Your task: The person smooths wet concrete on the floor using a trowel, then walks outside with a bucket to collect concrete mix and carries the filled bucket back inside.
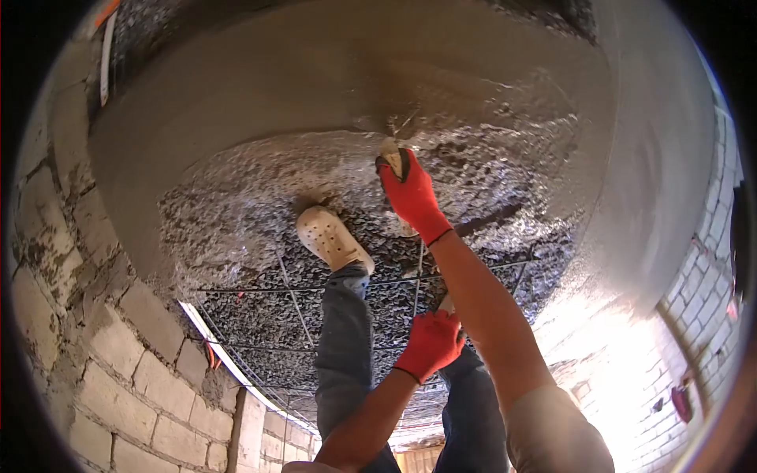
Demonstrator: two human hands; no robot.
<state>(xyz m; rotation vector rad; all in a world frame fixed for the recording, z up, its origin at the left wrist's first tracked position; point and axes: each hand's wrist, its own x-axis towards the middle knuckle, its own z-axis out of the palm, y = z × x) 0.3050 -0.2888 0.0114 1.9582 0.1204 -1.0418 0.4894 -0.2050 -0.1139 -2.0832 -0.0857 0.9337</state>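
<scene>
My right hand (412,189), in a red glove with a dark palm, is closed round the pale handle (390,154) of a tool that rests at the edge of smooth wet concrete (315,87). The tool's far end is hard to make out. Lower down, my left hand (433,343), also red-gloved, is closed near my knee round a pale object (447,304), mostly hidden. Rough, pebbly concrete (236,189) lies below the smooth part. A beige clog (333,238) on one foot stands in it; the other foot is mostly hidden behind my right arm.
Thin metal bars (300,288) form a grid over dark gravel (260,319). A block wall (126,339) runs along the left, and a white brick wall (706,260) stands at the right. Smooth grey concrete (650,150) extends along the right side. Bright light washes out the lower right.
</scene>
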